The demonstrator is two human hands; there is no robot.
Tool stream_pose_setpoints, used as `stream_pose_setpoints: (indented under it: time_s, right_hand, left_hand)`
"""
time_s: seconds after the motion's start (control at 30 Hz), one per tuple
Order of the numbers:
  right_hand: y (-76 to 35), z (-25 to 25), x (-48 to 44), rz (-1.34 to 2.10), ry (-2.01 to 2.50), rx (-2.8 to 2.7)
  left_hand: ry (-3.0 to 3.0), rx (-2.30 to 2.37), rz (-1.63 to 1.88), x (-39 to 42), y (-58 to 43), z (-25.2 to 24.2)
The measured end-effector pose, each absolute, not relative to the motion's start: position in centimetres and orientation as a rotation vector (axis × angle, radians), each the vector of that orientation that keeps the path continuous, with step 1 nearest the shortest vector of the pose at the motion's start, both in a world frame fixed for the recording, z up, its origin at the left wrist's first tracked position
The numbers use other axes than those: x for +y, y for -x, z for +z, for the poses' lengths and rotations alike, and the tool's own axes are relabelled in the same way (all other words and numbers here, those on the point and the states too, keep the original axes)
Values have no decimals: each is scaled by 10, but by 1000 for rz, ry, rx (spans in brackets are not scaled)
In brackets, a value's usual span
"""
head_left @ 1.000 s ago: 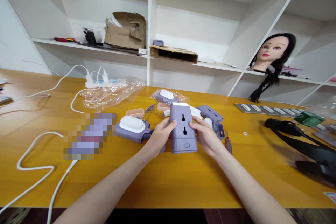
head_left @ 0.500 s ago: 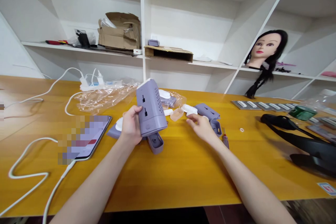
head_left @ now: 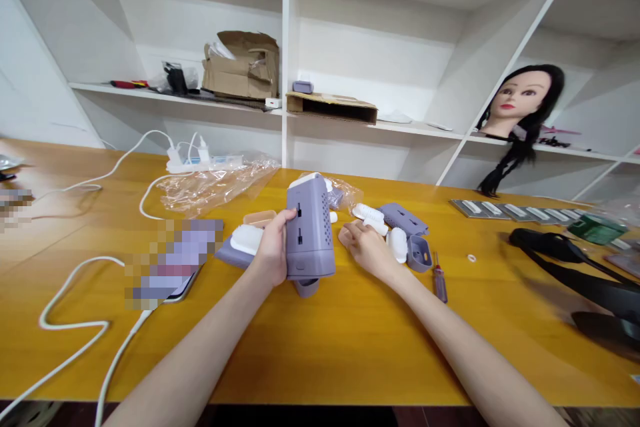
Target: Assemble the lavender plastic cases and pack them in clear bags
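Indoor workroom, bench set up for small-parts handling.

Landmark is the orange wood-top table (head_left: 320, 360). White built-in shelving (head_left: 287, 47) runs behind it, with a torn cardboard box (head_left: 240, 67) on a shelf and a mannequin head (head_left: 520, 97) with long dark hair beyond the table's right end. On the table: a power strip (head_left: 203, 165) with white cables at the far edge, lilac plastic housing parts (head_left: 403, 219) mid-table, a small screwdriver (head_left: 440, 278) just right of them, and rows of grey packaged pieces (head_left: 510, 211) along the far right.
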State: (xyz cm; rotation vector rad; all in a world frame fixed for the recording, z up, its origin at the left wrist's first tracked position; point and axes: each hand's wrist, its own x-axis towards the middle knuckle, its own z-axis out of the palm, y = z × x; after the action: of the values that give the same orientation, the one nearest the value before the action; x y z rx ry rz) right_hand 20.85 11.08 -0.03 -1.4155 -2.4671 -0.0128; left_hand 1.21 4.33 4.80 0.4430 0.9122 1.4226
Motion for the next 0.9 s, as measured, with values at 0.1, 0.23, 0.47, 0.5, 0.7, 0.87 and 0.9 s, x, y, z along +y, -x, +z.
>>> stream_pose_setpoints:
  time_s: [0.1, 0.23, 0.47, 0.5, 0.7, 0.87, 0.9]
  right_hand:
    - [-215, 5, 106, -46, 1444, -2530]
    - [-217, 18, 93, -47, 1389, -2684]
    - [-206, 29, 71, -233, 1410, -2669]
    - [-206, 31, 71, -254, 1389, -2636]
    - [-224, 43, 87, -199, 1326, -2270]
    - [-236, 56, 92, 283, 1092, -1593]
    - [-236, 58, 92, 482, 1012, -1469]
  left_hand:
    - [-434, 923, 1376, 43, -14, 48]
    - [-462, 923, 1287, 42, -15, 47]
    - [-495, 928, 1262, 42, -15, 42]
    - [-503, 930, 1261, 42, -14, 42]
    - [-635, 950, 1069, 40, -10, 41]
    - [-840, 885, 814, 33, -10, 37]
    - [-888, 865, 800, 32, -12, 37]
